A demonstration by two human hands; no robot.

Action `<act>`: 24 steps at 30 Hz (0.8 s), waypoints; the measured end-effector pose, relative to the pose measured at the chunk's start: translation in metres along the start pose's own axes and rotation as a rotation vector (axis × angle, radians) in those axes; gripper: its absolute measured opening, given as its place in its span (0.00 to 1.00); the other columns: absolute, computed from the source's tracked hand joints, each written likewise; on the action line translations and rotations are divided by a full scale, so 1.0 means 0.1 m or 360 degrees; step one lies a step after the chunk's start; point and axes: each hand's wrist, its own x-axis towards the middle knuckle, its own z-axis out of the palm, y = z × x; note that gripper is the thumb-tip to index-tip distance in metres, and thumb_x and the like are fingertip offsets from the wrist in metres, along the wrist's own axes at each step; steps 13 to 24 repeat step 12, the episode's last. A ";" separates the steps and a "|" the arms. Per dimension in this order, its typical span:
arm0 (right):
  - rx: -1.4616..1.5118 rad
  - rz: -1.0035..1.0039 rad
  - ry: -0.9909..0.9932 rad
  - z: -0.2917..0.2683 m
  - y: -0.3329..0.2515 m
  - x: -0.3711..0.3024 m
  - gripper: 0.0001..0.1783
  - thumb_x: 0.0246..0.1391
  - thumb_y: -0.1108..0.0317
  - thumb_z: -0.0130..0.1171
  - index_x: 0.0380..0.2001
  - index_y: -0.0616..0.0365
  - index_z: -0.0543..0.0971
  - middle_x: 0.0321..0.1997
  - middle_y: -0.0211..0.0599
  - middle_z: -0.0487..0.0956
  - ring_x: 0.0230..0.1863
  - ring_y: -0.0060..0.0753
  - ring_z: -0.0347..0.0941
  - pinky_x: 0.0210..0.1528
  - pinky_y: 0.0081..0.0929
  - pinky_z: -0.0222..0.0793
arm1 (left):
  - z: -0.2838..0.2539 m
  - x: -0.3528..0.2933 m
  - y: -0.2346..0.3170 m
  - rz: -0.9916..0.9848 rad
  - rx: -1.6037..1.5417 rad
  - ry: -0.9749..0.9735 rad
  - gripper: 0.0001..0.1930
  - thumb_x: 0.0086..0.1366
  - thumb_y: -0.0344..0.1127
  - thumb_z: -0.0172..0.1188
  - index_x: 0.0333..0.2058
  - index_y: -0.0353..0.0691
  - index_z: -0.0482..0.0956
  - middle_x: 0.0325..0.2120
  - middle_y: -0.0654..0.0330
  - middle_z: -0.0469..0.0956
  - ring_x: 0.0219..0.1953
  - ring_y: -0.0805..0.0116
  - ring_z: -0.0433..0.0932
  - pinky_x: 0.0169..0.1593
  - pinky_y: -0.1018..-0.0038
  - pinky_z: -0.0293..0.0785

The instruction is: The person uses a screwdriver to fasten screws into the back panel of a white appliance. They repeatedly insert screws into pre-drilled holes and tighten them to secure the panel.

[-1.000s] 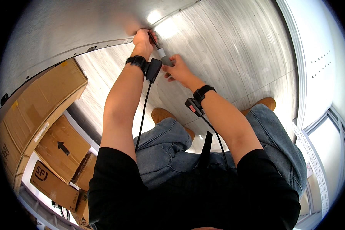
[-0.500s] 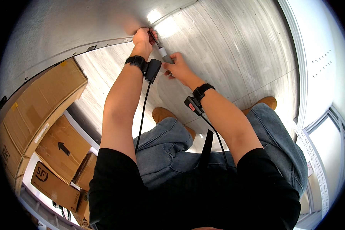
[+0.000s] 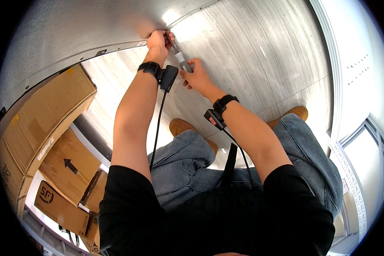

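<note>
A screwdriver (image 3: 184, 64) with a grey and white handle slants up and left toward the lower edge of a large metal panel (image 3: 85, 30). My right hand (image 3: 197, 78) is closed around the rear of its handle. At the panel's edge my left hand (image 3: 158, 40) has its fingers curled about the dark shaft, close to the tip. Those fingers hide the tip and whatever it touches. Black straps with small black boxes and cables circle both of my wrists.
Cardboard boxes (image 3: 47, 123) are stacked at the left, below the panel. Pale wood-look floor (image 3: 251, 55) lies under my hands and brown shoes (image 3: 183, 127). A white wall panel (image 3: 354, 55) and grey metal framing (image 3: 367, 132) stand at the right.
The screwdriver handle appears slightly turned, its white collar showing differently. Both hands keep nearly the same place, shifted only a little in the picture.
</note>
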 end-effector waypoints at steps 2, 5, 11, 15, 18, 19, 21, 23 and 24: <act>0.0019 0.0050 0.0059 -0.01 0.04 0.09 0.24 0.56 0.63 0.56 0.52 0.61 0.62 0.37 0.38 0.72 0.33 0.28 0.71 0.30 0.27 0.73 | 0.02 -0.01 0.01 -0.0029 0.0014 -0.0035 0.10 0.62 0.31 0.44 0.30 0.35 0.75 0.23 0.57 0.77 0.24 0.65 0.74 0.32 0.70 0.72; 0.0104 0.0091 0.0107 -0.03 0.17 0.19 0.21 0.56 0.63 0.56 0.48 0.62 0.66 0.37 0.38 0.72 0.34 0.28 0.72 0.30 0.28 0.74 | 0.04 -0.04 0.01 -0.0017 0.0041 -0.0005 0.10 0.62 0.31 0.44 0.31 0.35 0.76 0.23 0.56 0.77 0.24 0.65 0.74 0.32 0.70 0.72; -0.0060 -0.0147 0.0043 0.01 0.22 0.15 0.29 0.52 0.65 0.59 0.55 0.61 0.64 0.39 0.43 0.73 0.27 0.36 0.74 0.32 0.35 0.74 | 0.02 0.01 -0.01 0.0001 0.0074 -0.0048 0.11 0.62 0.31 0.44 0.31 0.35 0.76 0.24 0.55 0.78 0.26 0.64 0.75 0.34 0.69 0.72; -0.0060 -0.0148 0.0046 0.01 0.21 0.15 0.29 0.52 0.65 0.59 0.55 0.61 0.64 0.39 0.43 0.73 0.27 0.36 0.74 0.32 0.35 0.74 | 0.02 0.01 -0.01 -0.0007 0.0061 -0.0031 0.11 0.62 0.31 0.44 0.31 0.34 0.76 0.24 0.55 0.78 0.26 0.63 0.76 0.35 0.68 0.73; -0.0060 -0.0148 0.0046 0.01 0.21 0.15 0.29 0.52 0.65 0.59 0.55 0.61 0.64 0.39 0.43 0.73 0.27 0.36 0.74 0.32 0.35 0.74 | 0.02 0.01 -0.01 -0.0007 0.0061 -0.0031 0.11 0.62 0.31 0.44 0.31 0.34 0.76 0.24 0.55 0.78 0.26 0.63 0.76 0.35 0.68 0.73; -0.0060 -0.0148 0.0046 0.01 0.21 0.15 0.29 0.52 0.65 0.59 0.55 0.61 0.64 0.39 0.43 0.73 0.27 0.36 0.74 0.32 0.35 0.74 | 0.02 0.01 -0.01 -0.0007 0.0061 -0.0031 0.11 0.62 0.31 0.44 0.31 0.34 0.76 0.24 0.55 0.78 0.26 0.63 0.76 0.35 0.68 0.73; -0.0060 -0.0148 0.0046 0.01 0.21 0.15 0.29 0.52 0.65 0.59 0.55 0.61 0.64 0.39 0.43 0.73 0.27 0.36 0.74 0.32 0.35 0.74 | 0.02 0.01 -0.01 -0.0007 0.0061 -0.0031 0.11 0.62 0.31 0.44 0.31 0.34 0.76 0.24 0.55 0.78 0.26 0.63 0.76 0.35 0.68 0.73; -0.0060 -0.0148 0.0046 0.01 0.21 0.15 0.29 0.52 0.65 0.59 0.55 0.61 0.64 0.39 0.43 0.73 0.27 0.36 0.74 0.32 0.35 0.74 | 0.02 0.01 -0.01 -0.0007 0.0061 -0.0031 0.11 0.62 0.31 0.44 0.31 0.34 0.76 0.24 0.55 0.78 0.26 0.63 0.76 0.35 0.68 0.73; -0.0060 -0.0148 0.0046 0.01 0.21 0.15 0.29 0.52 0.65 0.59 0.55 0.61 0.64 0.39 0.43 0.73 0.27 0.36 0.74 0.32 0.35 0.74 | 0.02 0.01 -0.01 -0.0007 0.0061 -0.0031 0.11 0.62 0.31 0.44 0.31 0.34 0.76 0.24 0.55 0.78 0.26 0.63 0.76 0.35 0.68 0.73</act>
